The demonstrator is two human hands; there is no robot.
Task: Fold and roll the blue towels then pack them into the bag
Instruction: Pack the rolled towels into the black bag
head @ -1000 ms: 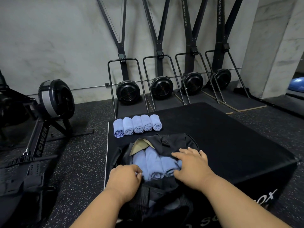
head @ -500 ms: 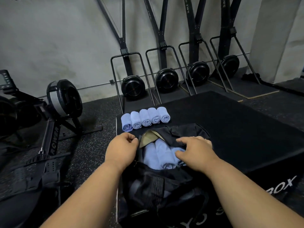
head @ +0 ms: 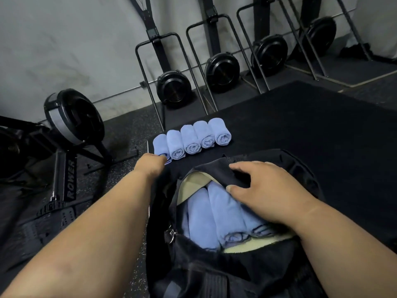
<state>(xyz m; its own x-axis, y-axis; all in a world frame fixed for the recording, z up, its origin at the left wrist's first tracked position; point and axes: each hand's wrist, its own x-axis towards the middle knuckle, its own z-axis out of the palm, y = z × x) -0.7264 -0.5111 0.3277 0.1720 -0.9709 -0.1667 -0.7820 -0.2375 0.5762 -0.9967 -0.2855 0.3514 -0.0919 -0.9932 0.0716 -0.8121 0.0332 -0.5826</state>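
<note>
Five rolled towels (head: 192,138) lie in a row on the black box (head: 300,130), beyond the open bag (head: 214,274). Three more rolls (head: 217,216) sit inside it, under the right hand (head: 264,192), whose fingers pinch the bag's flap. The left hand (head: 150,164) reaches the leftmost roll (head: 160,145); its fingers' grip cannot be told.

Left hand (head: 150,163) fingers hidden behind knuckles at leftmost towel (head: 160,145); bag (head: 214,274) cut off by bottom edge.

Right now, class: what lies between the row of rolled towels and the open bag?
In the head view, only a bare strip of the black box top separates the towel row from the bag.
</note>
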